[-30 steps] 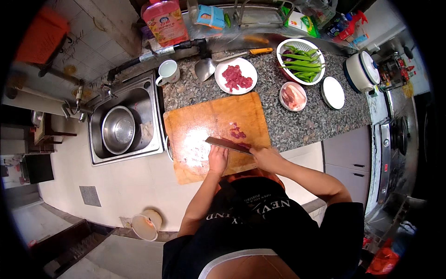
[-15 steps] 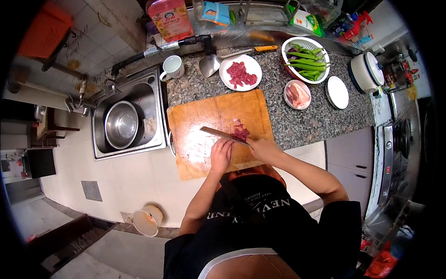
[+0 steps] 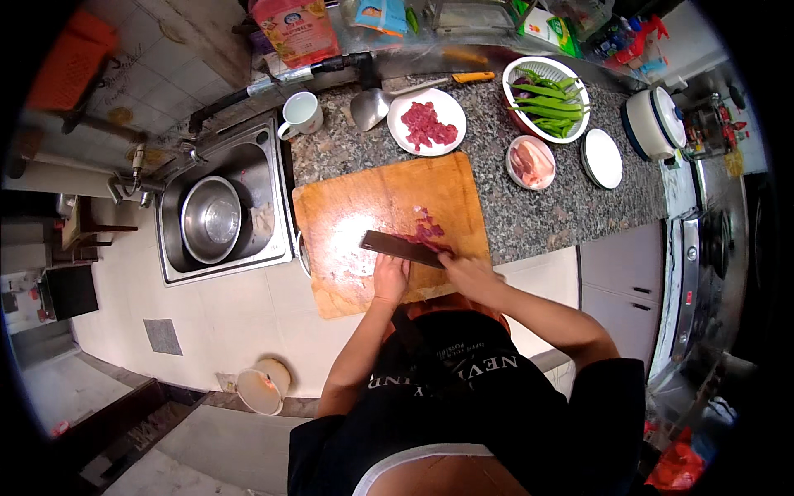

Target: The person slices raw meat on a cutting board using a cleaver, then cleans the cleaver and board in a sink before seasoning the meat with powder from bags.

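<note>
Both bare forearms reach forward from the lower edge, converging ahead of the torso. The left hand [image 3: 389, 278] lies palm down with fingers pointing forward and held together. The right hand [image 3: 468, 274] sits just beside it, closed in a grip, its forearm angling in from the right with the elbow bent.

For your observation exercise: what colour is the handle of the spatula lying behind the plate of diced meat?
Orange, on the spatula behind the plate of diced meat; clearest in the head view.

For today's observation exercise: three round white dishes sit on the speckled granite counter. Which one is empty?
The plain white plate at the right, beside the white pot; the others hold diced red meat and pale sliced meat.
</note>
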`<action>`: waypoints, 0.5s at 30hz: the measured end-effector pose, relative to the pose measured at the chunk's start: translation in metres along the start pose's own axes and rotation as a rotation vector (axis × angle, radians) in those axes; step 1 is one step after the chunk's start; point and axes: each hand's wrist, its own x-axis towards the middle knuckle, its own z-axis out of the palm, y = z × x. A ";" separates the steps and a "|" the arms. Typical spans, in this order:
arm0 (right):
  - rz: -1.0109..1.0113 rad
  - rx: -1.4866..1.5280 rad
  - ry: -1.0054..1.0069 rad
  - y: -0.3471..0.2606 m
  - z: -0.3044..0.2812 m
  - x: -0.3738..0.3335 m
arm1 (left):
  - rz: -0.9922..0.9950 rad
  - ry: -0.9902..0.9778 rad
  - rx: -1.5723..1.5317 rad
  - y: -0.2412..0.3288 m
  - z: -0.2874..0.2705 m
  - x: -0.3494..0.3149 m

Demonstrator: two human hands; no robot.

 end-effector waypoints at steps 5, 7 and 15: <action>-0.057 0.011 0.083 -0.023 0.017 0.069 | -0.027 0.005 -0.069 0.002 -0.002 0.003; -0.046 0.023 0.011 -0.010 0.000 0.048 | -0.036 0.055 -0.069 0.000 0.000 0.005; 0.000 -0.046 -0.139 0.008 -0.017 -0.011 | -0.079 0.019 -0.058 0.002 -0.003 -0.001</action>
